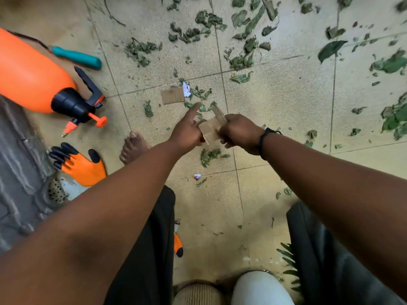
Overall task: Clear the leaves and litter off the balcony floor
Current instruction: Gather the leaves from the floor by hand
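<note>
Your forearms fill foreground. Right hand grasps folded cardboard scrap; left hand pinches its near edge, forefinger pointing out straight. Second cardboard piece lies just beyond left hand, white paper bit touching it. Leaves scattered beyond and right of hands. Orange sprayer, teal-handled tool, orange glove left of left hand. No legible writing.
</note>
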A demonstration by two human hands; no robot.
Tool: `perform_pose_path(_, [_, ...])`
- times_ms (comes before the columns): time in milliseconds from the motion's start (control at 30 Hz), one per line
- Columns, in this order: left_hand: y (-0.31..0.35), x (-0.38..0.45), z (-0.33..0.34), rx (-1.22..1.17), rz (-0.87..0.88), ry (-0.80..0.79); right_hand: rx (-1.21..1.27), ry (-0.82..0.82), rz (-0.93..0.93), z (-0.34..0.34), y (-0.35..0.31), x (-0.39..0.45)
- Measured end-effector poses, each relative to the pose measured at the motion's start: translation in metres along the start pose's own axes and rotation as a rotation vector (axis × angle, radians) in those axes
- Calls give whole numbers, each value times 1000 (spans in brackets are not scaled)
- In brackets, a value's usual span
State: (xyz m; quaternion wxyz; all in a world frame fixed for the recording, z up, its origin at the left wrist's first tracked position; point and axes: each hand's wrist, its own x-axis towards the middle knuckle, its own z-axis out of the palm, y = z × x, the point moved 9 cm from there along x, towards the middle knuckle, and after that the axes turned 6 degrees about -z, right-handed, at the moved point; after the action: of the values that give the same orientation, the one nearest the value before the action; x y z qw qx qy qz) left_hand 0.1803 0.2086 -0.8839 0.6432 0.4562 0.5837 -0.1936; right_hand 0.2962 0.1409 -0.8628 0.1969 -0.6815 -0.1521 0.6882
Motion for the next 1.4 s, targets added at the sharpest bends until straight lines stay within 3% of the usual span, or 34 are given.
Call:
perform_pose_path(133, [20, -51, -3, -397, -101, -160, 143, -47, -8, 13, -28, -23])
perform_pose_path(300, [41, -120, -7, -1001, -133, -382, 244, -38, -157, 17, -74, -61])
perform_pose_path(400, [41, -158, -4, -1020, -144, -326, 33, -58, -232, 26, -95, -87])
perform_pose_path(533, [24, -197, 3, -1052, -227, -139, -533, -74, -339, 44, -115, -118])
perform_pose_path(633, [7, -211, 9, -1297, -312, -91, -654, -230, -283, 60, -116, -123])
perform_pose_path(733, [5, -206, -3, -1442, -322, -189, -497, -413, -115, 67, -111, -110])
perform_pose_path(800, [3, -191, -25, -1458, -288, -190, -270, -439, -56, 68, -116, -89])
perform_pose_path(867, [-1, -180, -48, -1486, -260, -151, 0, -315, -25, 58, -118, -54])
perform_pose_path(933, [-7, -174, -67, -1486, -248, -123, 77, -50, -37, 36, -113, -10])
perform_pose_path(1000, [-9, -174, -80, -1472, -226, -126, -170, 225, -90, 12, -108, 27])
perform_pose_path(1067, [-7, -173, -94, -1468, -198, -147, -502, 338, -103, 9, -104, 54])
perform_pose_path(1200, [-7, -171, -115, -1438, -189, -185, -918, 259, -131, 43, -108, 92])
perform_pose_path(1400, [-12, -164, -134, -1364, -193, -218, -1383, 229, -374, 87, -116, 128])
